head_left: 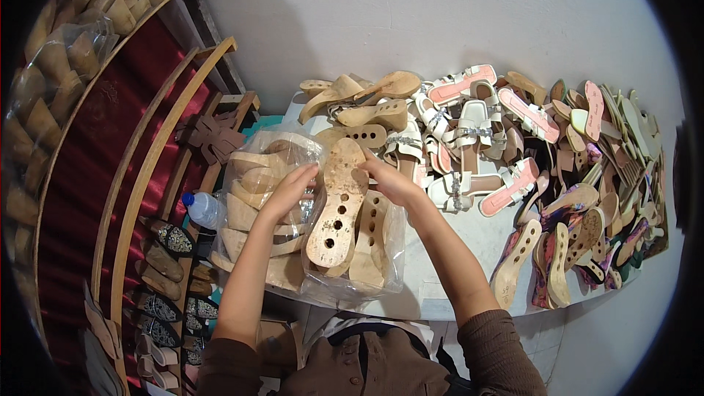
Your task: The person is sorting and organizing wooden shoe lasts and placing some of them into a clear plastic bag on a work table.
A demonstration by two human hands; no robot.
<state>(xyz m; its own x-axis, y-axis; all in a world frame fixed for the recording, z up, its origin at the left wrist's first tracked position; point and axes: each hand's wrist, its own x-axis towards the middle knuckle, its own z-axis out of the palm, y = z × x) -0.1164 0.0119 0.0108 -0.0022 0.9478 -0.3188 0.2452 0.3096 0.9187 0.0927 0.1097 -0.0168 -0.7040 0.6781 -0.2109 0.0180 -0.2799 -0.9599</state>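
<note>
A wooden wedge shoe sole (pixel 338 205) with a row of round holes stands tilted over a clear plastic bag in front of me. My right hand (pixel 387 180) grips its upper right edge, the fingers partly hidden. My left hand (pixel 292 189) is open at its left side, fingers apart beside the bag; contact with the sole I cannot tell. More wooden soles (pixel 372 227) sit in the clear plastic bag (pixel 392 268) under the held one. Another clear bag (pixel 249 148) of pale wooden soles lies to the left, close to my left hand.
White strappy sandals (pixel 469 128) cover the table (pixel 429 279) behind and right. Loose wooden soles (pixel 389 84) lie at the back. Patterned wedges (pixel 557 249) and stacked insoles (pixel 638 125) crowd the right end. Left are a blue-capped bottle (pixel 204 209) and shoe racks (pixel 150 169).
</note>
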